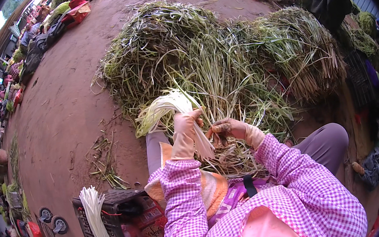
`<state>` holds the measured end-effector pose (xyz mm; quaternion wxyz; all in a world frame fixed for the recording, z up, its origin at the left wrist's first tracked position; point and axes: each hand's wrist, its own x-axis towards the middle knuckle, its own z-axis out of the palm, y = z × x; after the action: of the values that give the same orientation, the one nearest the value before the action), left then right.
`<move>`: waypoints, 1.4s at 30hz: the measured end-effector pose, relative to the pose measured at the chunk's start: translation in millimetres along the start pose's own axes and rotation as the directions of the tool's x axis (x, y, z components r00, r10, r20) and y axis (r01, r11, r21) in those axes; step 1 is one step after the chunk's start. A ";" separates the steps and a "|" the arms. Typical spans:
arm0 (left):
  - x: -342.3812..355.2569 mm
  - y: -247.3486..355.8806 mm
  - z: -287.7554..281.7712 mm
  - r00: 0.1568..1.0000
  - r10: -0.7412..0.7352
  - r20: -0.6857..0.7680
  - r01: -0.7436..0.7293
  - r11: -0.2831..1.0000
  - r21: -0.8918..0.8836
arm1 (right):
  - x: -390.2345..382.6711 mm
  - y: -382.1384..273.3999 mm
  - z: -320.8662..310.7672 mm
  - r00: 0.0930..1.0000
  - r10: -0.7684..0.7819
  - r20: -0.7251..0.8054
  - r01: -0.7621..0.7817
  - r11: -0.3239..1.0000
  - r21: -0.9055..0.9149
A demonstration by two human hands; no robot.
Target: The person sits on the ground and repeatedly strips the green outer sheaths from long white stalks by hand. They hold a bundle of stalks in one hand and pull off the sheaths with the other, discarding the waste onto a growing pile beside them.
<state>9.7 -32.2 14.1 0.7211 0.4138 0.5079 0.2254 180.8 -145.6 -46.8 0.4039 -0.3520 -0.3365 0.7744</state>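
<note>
My left hand [185,127], in a pale rubber glove, is closed around a bunch of long whitish-green stalks [166,104]. Their leafy ends droop over to the left, and the cut-looking white ends point down below my fist. One longer green blade [186,92] sticks up from the bunch. Just to the right, my gloved right hand [231,127] has its fingertips pinched together, dirty at the tips. What they hold is too small to make out. Brown, withered plant scraps [222,154] lie below both hands, between my knees.
A big heap of green leafy stalks [166,41] spreads ahead, with a bundled pile [304,52] at its right. Left of me, a black crate [82,217] carries a white stalk bunch [99,224]. A wheeled cart [53,220] and people with produce line the left.
</note>
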 end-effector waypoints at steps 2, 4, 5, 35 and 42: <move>2.3 -3.7 -1.3 1.000 0.013 -0.001 -0.013 0.999 0.039 | 4.6 -2.7 1.2 0.996 0.038 -0.079 -0.046 0.994 -0.096; 6.6 -6.7 -2.8 0.998 0.066 -0.006 -0.066 0.996 0.063 | 14.3 -8.7 7.1 0.967 0.031 -0.254 -0.086 0.975 -0.206; 10.7 -7.3 0.4 0.998 0.047 -0.035 -0.045 0.997 0.055 | 23.5 -11.2 14.6 0.893 -0.096 -0.439 -0.032 0.961 -0.275; 4.7 14.3 -19.2 0.966 0.110 0.232 -0.069 0.981 -0.180 | 17.5 -50.7 10.7 0.967 -0.035 -0.254 0.029 0.999 -0.030; -8.0 14.9 -11.0 0.987 0.055 0.149 -0.060 0.998 0.026 | 38.7 -22.6 14.5 0.985 -0.050 -0.165 0.102 0.941 0.324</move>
<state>-2.0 -25.9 29.3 0.7438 0.4547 0.4440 0.2070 161.2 -105.5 -31.5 0.5116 -0.3251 -0.1827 0.7741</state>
